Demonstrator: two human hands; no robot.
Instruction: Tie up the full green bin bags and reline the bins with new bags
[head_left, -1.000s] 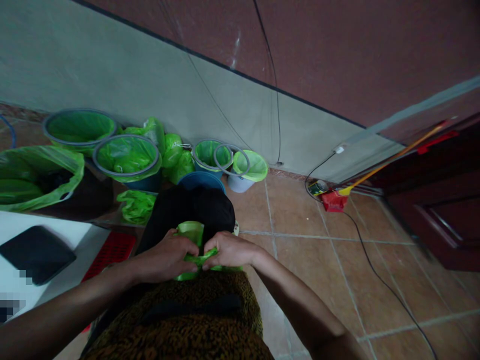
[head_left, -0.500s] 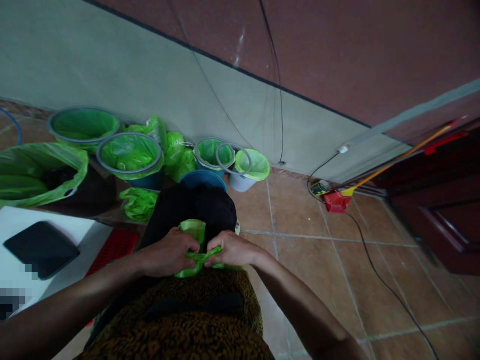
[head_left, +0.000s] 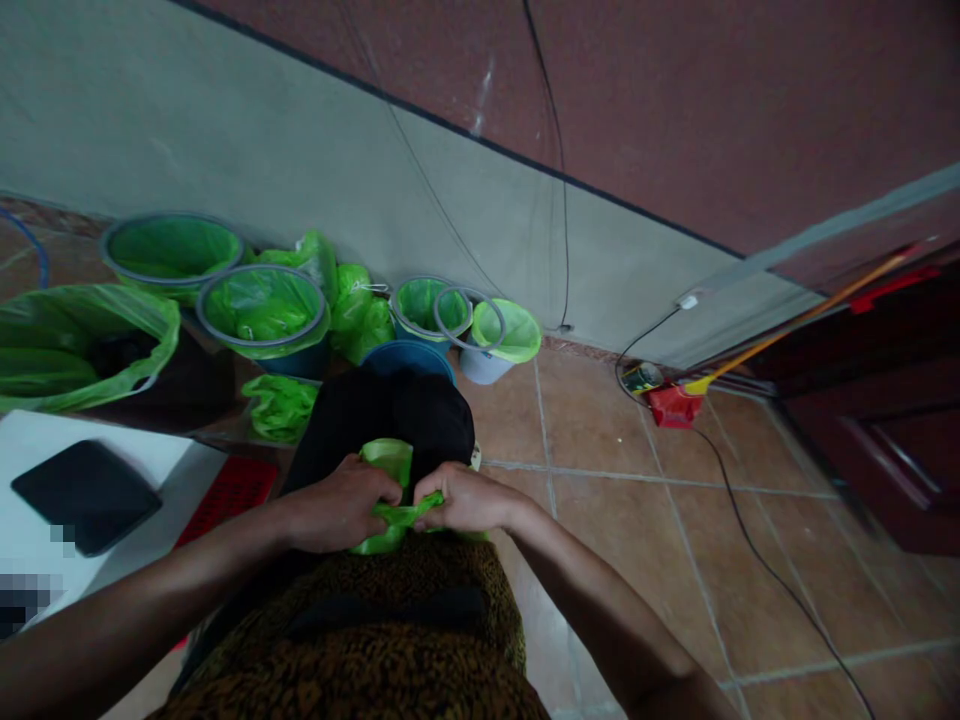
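Over my lap, my left hand (head_left: 346, 505) is closed on a green plastic bag (head_left: 388, 455). Opposite it, my right hand (head_left: 465, 497) pinches another part of the same bag. A twisted strip of the plastic stretches between my fingers, and one part of the bag stands up behind the left fingers. The rest of the bag lies across my lap, partly hidden by my hands. Just beyond my knees stands a blue bucket (head_left: 409, 358), half hidden by them. A crumpled green bag (head_left: 281, 408) lies left of my knees.
Lined bins (head_left: 262, 340) and tied green bags (head_left: 352, 310) stand along the wall. A loose grey ring rests over a small white bin (head_left: 486, 368). On my left are a white table (head_left: 180, 470) with a black tablet (head_left: 86, 497) and a red crate (head_left: 232, 490). A red dustpan (head_left: 675, 405) and a cable lie right.
Almost nothing differs. Both hands keep hold of the green bag in the same place, and the whole view has shifted very slightly.
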